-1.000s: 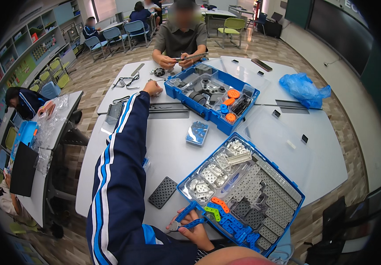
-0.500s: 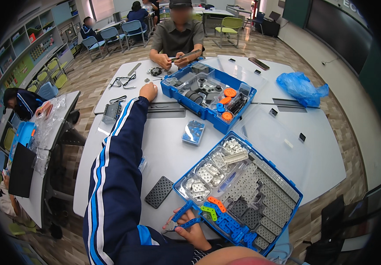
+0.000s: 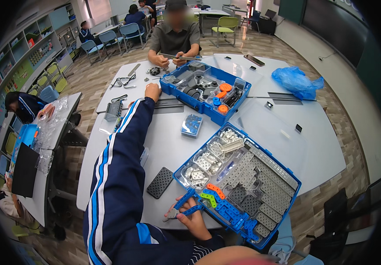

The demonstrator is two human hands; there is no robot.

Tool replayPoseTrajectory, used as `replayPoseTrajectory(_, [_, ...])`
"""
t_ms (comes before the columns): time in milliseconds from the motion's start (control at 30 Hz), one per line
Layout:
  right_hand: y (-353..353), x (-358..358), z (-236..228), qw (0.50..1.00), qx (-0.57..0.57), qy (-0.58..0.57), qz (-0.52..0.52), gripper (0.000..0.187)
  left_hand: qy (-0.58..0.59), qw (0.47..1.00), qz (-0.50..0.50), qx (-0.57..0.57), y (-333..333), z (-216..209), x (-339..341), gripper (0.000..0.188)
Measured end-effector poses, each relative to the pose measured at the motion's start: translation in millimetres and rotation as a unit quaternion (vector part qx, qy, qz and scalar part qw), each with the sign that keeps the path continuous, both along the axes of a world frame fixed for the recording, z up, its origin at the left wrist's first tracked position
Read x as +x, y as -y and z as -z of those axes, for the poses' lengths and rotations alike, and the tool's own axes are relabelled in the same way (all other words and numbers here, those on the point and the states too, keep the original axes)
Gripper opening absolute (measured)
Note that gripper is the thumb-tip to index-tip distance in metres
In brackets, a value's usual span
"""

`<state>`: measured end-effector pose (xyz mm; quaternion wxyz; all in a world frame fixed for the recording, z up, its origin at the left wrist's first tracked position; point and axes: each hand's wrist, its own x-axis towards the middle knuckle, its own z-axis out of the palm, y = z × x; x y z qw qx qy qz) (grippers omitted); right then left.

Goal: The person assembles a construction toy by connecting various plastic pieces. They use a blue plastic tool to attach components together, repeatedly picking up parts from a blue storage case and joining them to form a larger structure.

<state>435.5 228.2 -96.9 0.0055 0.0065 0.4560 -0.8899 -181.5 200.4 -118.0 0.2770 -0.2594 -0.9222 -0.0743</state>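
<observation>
My right hand point(image 3: 193, 222) is closed around blue-handled pliers point(image 3: 185, 207) at the near table edge, jaws toward the left. My left arm stretches across the table. At its end my left hand point(image 3: 153, 92) rests with curled fingers beside the corner of the far blue box point(image 3: 186, 98); whatever lies under the fingers is hidden. Left of the pliers is a dark perforated plate point(image 3: 160, 182). The near blue case point(image 3: 182, 180) holds grey perforated plates and beams, white connectors, and orange, green and blue pieces.
A small clear box of blue parts point(image 3: 192, 125) lies between the cases. Black cables point(image 3: 123, 81) and a grey part point(image 3: 113, 110) are on the left. A blue plastic bag point(image 3: 297, 82) and a phone point(image 3: 254, 60) are at right. Across sits a person point(image 3: 175, 39) holding a grey strip.
The view has shifted slightly. My left hand stays beside the far box, and my right hand keeps the pliers. The person opposite now holds the grey strip more level.
</observation>
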Motion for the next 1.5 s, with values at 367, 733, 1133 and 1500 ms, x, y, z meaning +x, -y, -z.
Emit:
replayPoseTrajectory(367, [2, -1, 18, 0.999, 0.037, -0.023, 0.028, 0.063, 0.222, 0.966, 0.001, 0.13, 9, -34, -20, 0.057])
replayPoseTrajectory(733, [9, 1, 10, 0.995, 0.05, -0.043, 0.079, 0.076, 0.649, 0.624, 0.281, 0.332, 3, -178, 132, 0.041])
replayPoseTrajectory(1133, [8, -3, -4, 0.995, 0.062, -0.053, 0.06, 0.071, 0.485, 0.801, 0.348, -0.039, 0, -170, 355, 0.037])
replayPoseTrajectory(1500, [8, -2, -3, 0.996, 0.052, -0.049, 0.052, 0.076, 0.356, 0.815, 0.429, -0.158, 17, -155, 377, 0.018])
